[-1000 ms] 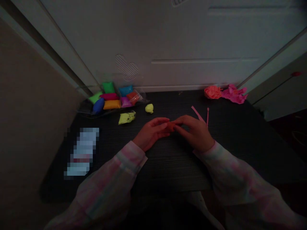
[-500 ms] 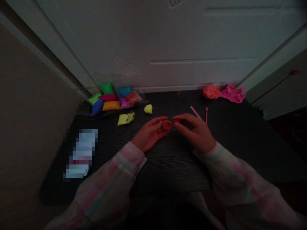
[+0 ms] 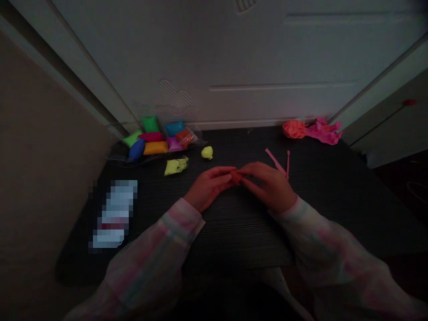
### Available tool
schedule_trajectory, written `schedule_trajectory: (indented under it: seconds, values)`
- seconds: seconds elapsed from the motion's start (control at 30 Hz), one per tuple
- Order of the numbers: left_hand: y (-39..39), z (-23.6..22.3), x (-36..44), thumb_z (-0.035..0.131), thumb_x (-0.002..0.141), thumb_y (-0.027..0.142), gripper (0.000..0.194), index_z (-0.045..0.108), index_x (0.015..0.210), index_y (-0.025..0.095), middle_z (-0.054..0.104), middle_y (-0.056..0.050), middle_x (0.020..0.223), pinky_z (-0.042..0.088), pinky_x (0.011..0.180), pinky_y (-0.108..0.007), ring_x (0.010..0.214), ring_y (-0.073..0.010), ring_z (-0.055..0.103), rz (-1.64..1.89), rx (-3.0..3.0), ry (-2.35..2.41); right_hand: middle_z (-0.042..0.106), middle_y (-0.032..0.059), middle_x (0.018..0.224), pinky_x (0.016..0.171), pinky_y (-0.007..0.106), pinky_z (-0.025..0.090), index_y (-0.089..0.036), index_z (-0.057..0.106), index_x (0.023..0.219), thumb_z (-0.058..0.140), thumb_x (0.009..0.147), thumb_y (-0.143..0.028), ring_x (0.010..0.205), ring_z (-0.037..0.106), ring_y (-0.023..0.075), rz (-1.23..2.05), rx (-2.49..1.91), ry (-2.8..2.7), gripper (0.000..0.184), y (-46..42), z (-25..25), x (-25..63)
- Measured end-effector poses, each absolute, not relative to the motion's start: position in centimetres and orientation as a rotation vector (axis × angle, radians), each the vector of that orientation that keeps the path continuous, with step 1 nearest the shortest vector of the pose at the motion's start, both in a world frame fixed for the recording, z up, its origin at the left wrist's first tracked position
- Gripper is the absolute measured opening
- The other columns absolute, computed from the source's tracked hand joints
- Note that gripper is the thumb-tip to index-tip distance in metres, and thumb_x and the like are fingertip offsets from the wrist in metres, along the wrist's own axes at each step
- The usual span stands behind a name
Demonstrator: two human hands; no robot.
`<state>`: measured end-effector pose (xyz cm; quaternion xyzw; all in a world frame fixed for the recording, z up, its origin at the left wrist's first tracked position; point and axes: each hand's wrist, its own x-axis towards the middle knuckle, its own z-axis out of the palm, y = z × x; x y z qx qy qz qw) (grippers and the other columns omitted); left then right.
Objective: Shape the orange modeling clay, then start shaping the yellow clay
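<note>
A small lump of red-orange modelling clay (image 3: pixel 236 177) is held between my two hands over the dark table (image 3: pixel 230 240). My left hand (image 3: pixel 211 185) pinches it from the left with thumb and fingers. From the right, my right hand (image 3: pixel 267 183) has its thumb and fingertips closed on the same lump, covering part of it. Just beyond my left hand lie a pale yellow lump of clay (image 3: pixel 207 153) and an opened yellow packet (image 3: pixel 176 166). Two pink modelling tools, a flat strip (image 3: pixel 274 160) and a thin rod (image 3: pixel 288 162), lie behind my right hand.
Several coloured clay packets (image 3: pixel 155 148) lie in clear plastic at the back left. A blurred-out phone-like screen (image 3: pixel 115 214) lies on the left. Crumpled orange (image 3: pixel 294 129) and pink (image 3: pixel 325 131) pieces rest at the back right. A white panel (image 3: pixel 267 62) rises behind the table.
My right hand has moved slightly left, and its fingertips have closed on the red-orange clay, which only my left hand held before.
</note>
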<state>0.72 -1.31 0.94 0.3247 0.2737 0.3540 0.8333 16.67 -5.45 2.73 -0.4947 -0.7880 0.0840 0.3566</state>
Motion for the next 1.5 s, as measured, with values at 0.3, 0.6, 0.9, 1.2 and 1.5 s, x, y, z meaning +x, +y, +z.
schedule_trajectory:
  seconds: [0.3, 0.6, 0.9, 1.2, 1.5]
  values:
    - [-1.37, 0.81, 0.76, 0.058, 0.067, 0.009, 0.019, 0.062, 0.085, 0.013, 0.065, -0.004, 0.081, 0.04, 0.085, -0.033, 0.078, -0.0121, 0.059, 0.736, 0.702, 0.573, 0.065, 0.0045, 0.083, 0.072, 0.027, 0.05, -0.017, 0.06, 0.088, 0.05, 0.076, -0.014, 0.078, 0.06, 0.0128, 0.134, -1.278, -2.042, 0.016, -5.48, 2.8, 16.67]
    - [-1.45, 0.87, 0.83, 0.058, 0.067, 0.008, 0.017, 0.061, 0.082, 0.012, 0.064, -0.002, 0.079, 0.041, 0.082, -0.03, 0.077, -0.0106, 0.058, 0.741, 0.708, 0.618, 0.065, 0.0041, 0.087, 0.073, 0.026, 0.051, -0.018, 0.06, 0.09, 0.052, 0.075, -0.015, 0.081, 0.06, 0.0129, 0.084, -1.247, -2.117, 0.017, -5.37, 2.68, 16.91]
    - [-1.41, 0.96, 0.8, 0.057, 0.068, 0.009, 0.015, 0.059, 0.082, 0.012, 0.064, -0.002, 0.078, 0.04, 0.084, -0.031, 0.077, -0.0106, 0.058, 0.726, 0.717, 0.588, 0.065, 0.0041, 0.086, 0.073, 0.028, 0.05, -0.019, 0.06, 0.091, 0.047, 0.078, -0.015, 0.079, 0.06, 0.0129, 0.063, -1.277, -2.085, 0.019, -5.43, 2.57, 16.75]
    - [-1.47, 1.05, 0.73, 0.059, 0.066, 0.01, 0.015, 0.058, 0.081, 0.012, 0.063, -0.002, 0.077, 0.04, 0.084, -0.032, 0.077, -0.0112, 0.058, 0.71, 0.716, 0.605, 0.065, 0.0036, 0.084, 0.072, 0.027, 0.049, -0.019, 0.061, 0.091, 0.05, 0.076, -0.014, 0.078, 0.06, 0.0128, 0.261, -1.307, -2.057, 0.019, -5.33, 2.8, 16.86]
    - [-1.3, 0.88, 0.73, 0.061, 0.064, 0.01, 0.018, 0.061, 0.082, 0.013, 0.064, -0.002, 0.08, 0.04, 0.084, -0.032, 0.077, -0.0109, 0.058, 0.729, 0.709, 0.618, 0.064, 0.0046, 0.089, 0.075, 0.029, 0.049, -0.017, 0.059, 0.093, 0.053, 0.073, -0.015, 0.083, 0.059, 0.0139, 0.257, -1.284, -2.049, 0.021, -5.39, 2.87, 16.79]
